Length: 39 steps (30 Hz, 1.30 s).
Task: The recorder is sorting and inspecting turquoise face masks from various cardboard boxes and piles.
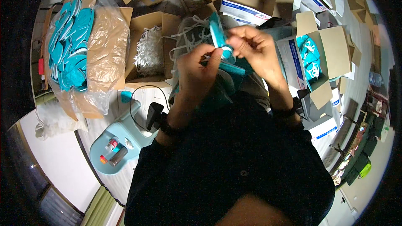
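Observation:
My left hand (196, 70) and my right hand (254, 47) meet in front of my chest, both pinching a folded teal face mask (217, 33) with a white edge. The mask stands upright between the fingertips. More teal masks (228, 81) lie in my lap under the hands. Loose white elastic straps (190, 37) hang in a tangle just behind the left hand.
A big plastic-lined box (104, 50) of teal masks (71, 42) sits at the left. A cardboard box of white straps (148, 52) stands beside it. At the right, an open carton (335, 50) holds packed masks (310, 58). A pale blue machine (121, 138) stands at lower left.

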Each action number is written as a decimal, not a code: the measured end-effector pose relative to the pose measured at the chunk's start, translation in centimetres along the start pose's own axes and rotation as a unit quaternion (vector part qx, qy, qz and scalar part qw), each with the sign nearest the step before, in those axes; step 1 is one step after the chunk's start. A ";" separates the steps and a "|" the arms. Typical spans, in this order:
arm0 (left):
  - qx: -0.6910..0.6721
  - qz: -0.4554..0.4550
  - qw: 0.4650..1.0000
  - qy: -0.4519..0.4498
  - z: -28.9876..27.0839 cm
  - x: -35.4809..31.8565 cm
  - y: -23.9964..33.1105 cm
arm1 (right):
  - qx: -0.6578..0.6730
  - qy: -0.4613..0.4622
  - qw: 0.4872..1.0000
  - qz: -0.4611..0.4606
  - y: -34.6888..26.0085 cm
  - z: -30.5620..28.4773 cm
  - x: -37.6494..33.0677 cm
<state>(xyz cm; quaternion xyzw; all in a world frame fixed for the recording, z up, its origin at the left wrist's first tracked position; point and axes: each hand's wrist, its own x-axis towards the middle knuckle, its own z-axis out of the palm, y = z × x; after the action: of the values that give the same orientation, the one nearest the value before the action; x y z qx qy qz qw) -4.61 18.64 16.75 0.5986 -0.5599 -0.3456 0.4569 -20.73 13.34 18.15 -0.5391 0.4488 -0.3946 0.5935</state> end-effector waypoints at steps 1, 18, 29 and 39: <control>-0.017 -0.009 1.000 -0.002 -0.4 0.1 -0.2 | -0.038 -0.038 0.998 -0.019 0.5 -0.1 -0.4; -0.289 -0.098 0.952 0.003 -5.0 0.0 -0.7 | -0.229 0.002 0.953 -0.199 5.1 -1.7 1.0; -0.262 -0.121 0.957 -0.022 -3.5 -0.2 -2.2 | -0.184 -0.093 0.938 -0.279 3.1 1.8 -0.1; -0.215 -0.124 0.966 0.067 -5.7 -1.6 -1.0 | -0.170 0.063 0.967 -0.178 7.5 -1.5 1.2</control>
<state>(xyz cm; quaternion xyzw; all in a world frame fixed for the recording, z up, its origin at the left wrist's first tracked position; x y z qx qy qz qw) 0.79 21.02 17.57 0.5730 -0.3620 -0.4711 0.5646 -21.93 12.64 10.51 -0.6772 0.4427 -0.4447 0.3843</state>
